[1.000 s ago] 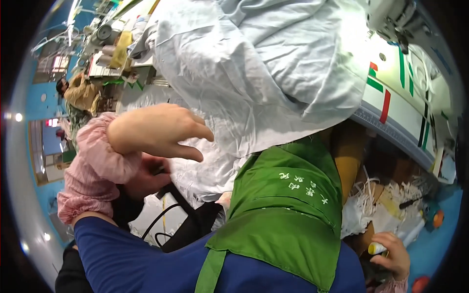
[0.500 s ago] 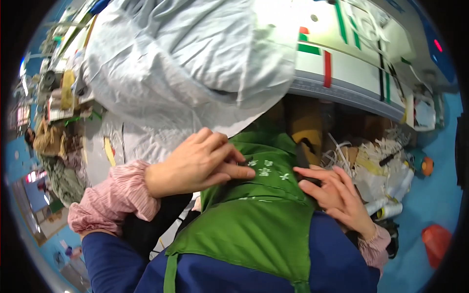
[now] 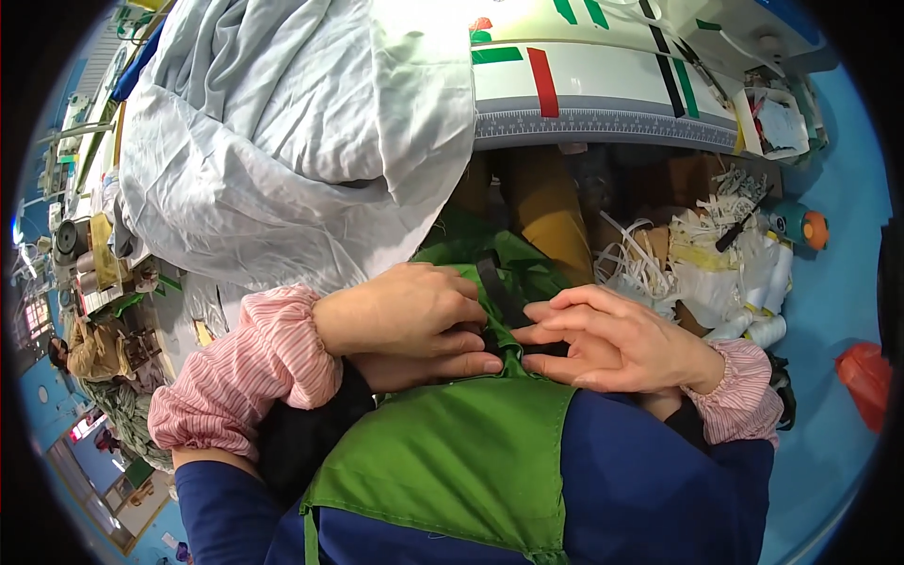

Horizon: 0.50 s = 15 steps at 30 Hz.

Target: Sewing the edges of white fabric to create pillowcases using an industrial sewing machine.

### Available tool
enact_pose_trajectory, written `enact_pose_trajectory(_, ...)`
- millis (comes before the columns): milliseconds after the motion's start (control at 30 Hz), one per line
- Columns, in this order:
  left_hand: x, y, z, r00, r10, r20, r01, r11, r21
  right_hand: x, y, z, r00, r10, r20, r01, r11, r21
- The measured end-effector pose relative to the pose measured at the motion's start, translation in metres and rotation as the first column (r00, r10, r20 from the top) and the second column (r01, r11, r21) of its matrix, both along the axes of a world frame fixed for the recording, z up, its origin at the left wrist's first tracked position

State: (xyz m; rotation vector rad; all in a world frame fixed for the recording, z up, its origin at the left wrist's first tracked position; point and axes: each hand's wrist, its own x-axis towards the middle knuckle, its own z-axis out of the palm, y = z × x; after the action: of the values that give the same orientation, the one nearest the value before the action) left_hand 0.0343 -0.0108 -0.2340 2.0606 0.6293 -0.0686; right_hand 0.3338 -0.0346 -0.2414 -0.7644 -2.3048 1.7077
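Apron (image 3: 443, 452) cloth lies across my front, bunched between my hands. Over its left side, my left hand (image 3: 428, 315) curls; whether it pinches cloth, I can't tell. At its right edge, my right hand (image 3: 621, 341) holds thumb and fingers loosely parted. Best keep the black strap (image 3: 498, 290) on its folds untwisted.

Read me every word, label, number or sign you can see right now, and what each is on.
Grey ruler strip along the table edge: scale marks with tiny figures, too small to read out.
Green apron: no lettering can be made out; part is bunched and covered by the hands.
White thread cone: no label I can read.
Nothing else in view is legible.
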Motion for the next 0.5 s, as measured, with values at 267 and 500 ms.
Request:
enact_pose_trajectory(267,0.008,-0.009,-0.002,0.999,-0.039,-0.014,0.039,0.999,-0.012,-0.008,-0.007,0.009,0.999,-0.012,0.044,0.01,0.999,0.036)
enact_pose_trajectory(500,0.019,-0.005,0.003,0.957,-0.17,-0.233,0.136,0.979,-0.153,-0.001,-0.009,0.009,0.989,-0.138,0.058,0.133,0.989,0.07)
